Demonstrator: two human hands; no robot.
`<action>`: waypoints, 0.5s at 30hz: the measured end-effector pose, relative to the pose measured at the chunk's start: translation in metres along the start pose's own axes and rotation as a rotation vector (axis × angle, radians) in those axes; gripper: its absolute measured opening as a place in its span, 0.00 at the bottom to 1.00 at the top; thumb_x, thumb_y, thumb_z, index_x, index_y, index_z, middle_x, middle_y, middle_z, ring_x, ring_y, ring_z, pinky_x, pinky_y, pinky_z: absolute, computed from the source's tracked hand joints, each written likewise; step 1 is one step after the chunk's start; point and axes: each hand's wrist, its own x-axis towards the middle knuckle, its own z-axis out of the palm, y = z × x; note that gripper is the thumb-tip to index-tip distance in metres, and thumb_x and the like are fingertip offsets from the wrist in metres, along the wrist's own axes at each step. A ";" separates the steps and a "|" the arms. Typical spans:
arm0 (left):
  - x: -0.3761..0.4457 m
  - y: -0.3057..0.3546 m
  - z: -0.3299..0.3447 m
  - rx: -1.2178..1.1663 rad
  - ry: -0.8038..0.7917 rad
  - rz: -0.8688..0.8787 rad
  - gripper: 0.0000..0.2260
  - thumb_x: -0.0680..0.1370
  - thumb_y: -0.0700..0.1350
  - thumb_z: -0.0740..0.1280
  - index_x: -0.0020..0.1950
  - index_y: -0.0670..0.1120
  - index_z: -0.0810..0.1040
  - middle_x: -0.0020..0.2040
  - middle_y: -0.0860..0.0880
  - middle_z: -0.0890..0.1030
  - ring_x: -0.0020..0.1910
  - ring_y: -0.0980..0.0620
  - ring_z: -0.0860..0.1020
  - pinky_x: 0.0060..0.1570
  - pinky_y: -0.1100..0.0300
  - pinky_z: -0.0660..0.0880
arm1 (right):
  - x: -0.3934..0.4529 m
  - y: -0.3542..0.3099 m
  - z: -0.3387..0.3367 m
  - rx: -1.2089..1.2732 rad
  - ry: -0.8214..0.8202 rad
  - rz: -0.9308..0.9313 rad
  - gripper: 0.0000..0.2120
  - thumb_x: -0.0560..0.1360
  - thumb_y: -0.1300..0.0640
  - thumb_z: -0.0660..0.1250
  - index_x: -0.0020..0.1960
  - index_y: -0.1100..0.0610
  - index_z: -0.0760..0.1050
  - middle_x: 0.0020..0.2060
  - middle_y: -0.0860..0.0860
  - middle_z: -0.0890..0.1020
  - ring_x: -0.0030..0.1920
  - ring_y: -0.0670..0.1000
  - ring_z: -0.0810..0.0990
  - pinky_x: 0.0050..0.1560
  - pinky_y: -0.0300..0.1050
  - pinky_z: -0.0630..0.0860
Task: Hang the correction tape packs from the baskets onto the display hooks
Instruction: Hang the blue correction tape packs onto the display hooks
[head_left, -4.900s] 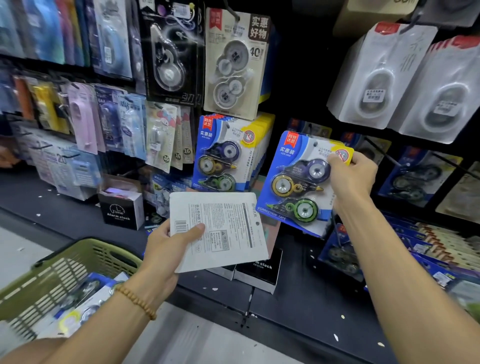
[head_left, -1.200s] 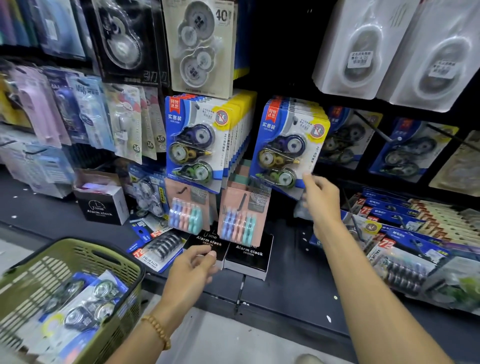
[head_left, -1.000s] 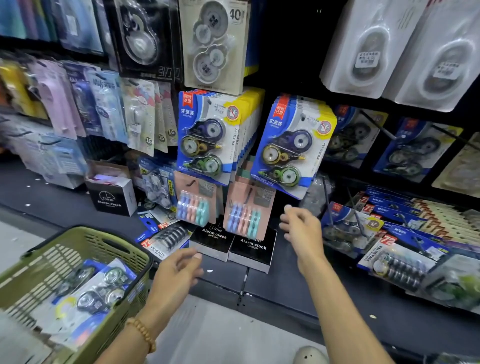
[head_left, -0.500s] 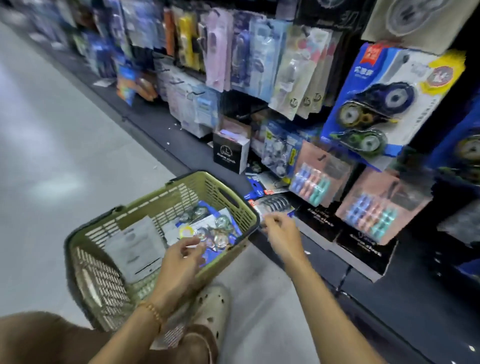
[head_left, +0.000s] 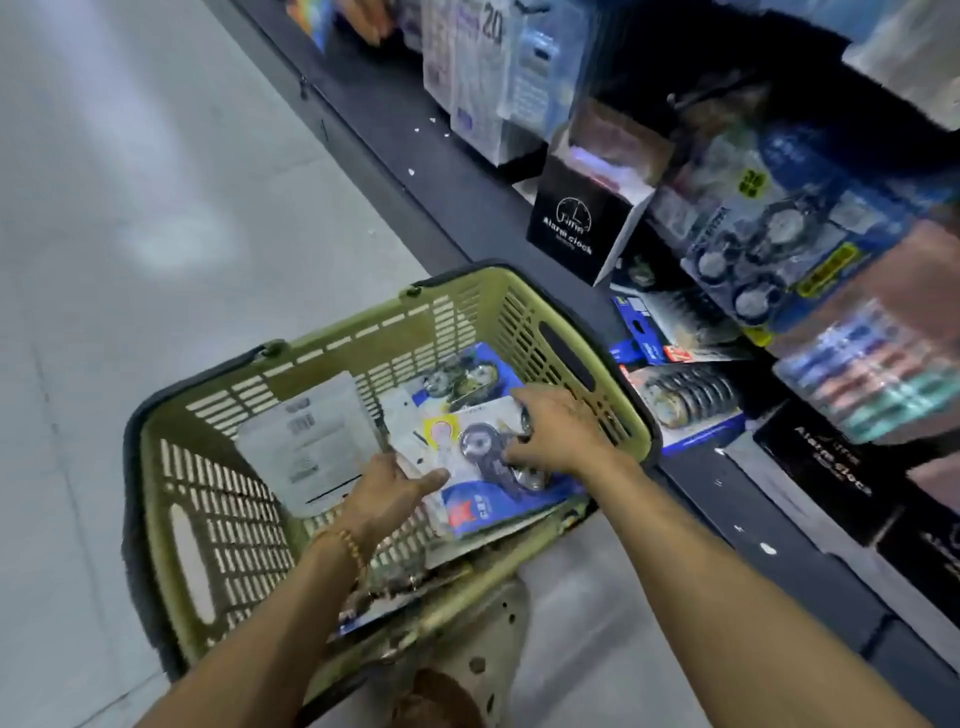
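A person crouched in a stationery aisle reaches both hands into an olive-green basket (head_left: 218, 499) on the floor, working at a blue correction tape pack (head_left: 498, 478) lying on top of the stack inside. The right hand (head_left: 558, 431) curls its grip over the pack's upper right edge; the left hand (head_left: 387, 493) rests at the lower left corner, thumb laid along the card, though blur hides whether its fingers are under it. Beyond the right grip lies a second pack (head_left: 462, 376); left of the left grip, a white card (head_left: 306, 441) lies back-up against the basket wall. The likely snags: packs stacked loosely may lift together or slide off, and a one-edge hold could bend the card or tear its hang hole. On the shelf beyond the basket, a black box (head_left: 576, 218) reads "Alarm clock"; a hanging pack (head_left: 478, 67) further up shows "20". Other printing is too blurred to read.
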 end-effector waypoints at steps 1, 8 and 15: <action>0.004 -0.001 0.005 -0.029 -0.044 -0.028 0.05 0.79 0.43 0.71 0.50 0.46 0.75 0.53 0.47 0.82 0.39 0.62 0.75 0.35 0.67 0.71 | 0.004 0.002 0.003 -0.020 -0.040 -0.003 0.34 0.70 0.44 0.77 0.70 0.54 0.70 0.72 0.52 0.70 0.74 0.55 0.66 0.70 0.50 0.66; 0.035 -0.018 0.025 -0.478 -0.026 -0.251 0.21 0.71 0.37 0.78 0.59 0.38 0.74 0.56 0.41 0.83 0.30 0.58 0.81 0.24 0.63 0.75 | 0.017 0.003 0.006 0.065 -0.088 -0.008 0.52 0.64 0.38 0.80 0.79 0.56 0.60 0.76 0.53 0.64 0.77 0.54 0.61 0.77 0.52 0.60; 0.041 -0.016 0.035 -0.797 0.032 -0.203 0.29 0.71 0.35 0.78 0.68 0.43 0.69 0.55 0.44 0.85 0.46 0.43 0.86 0.36 0.51 0.82 | 0.013 0.004 0.003 0.223 -0.030 -0.009 0.48 0.64 0.40 0.81 0.76 0.55 0.65 0.70 0.50 0.69 0.71 0.51 0.67 0.69 0.45 0.64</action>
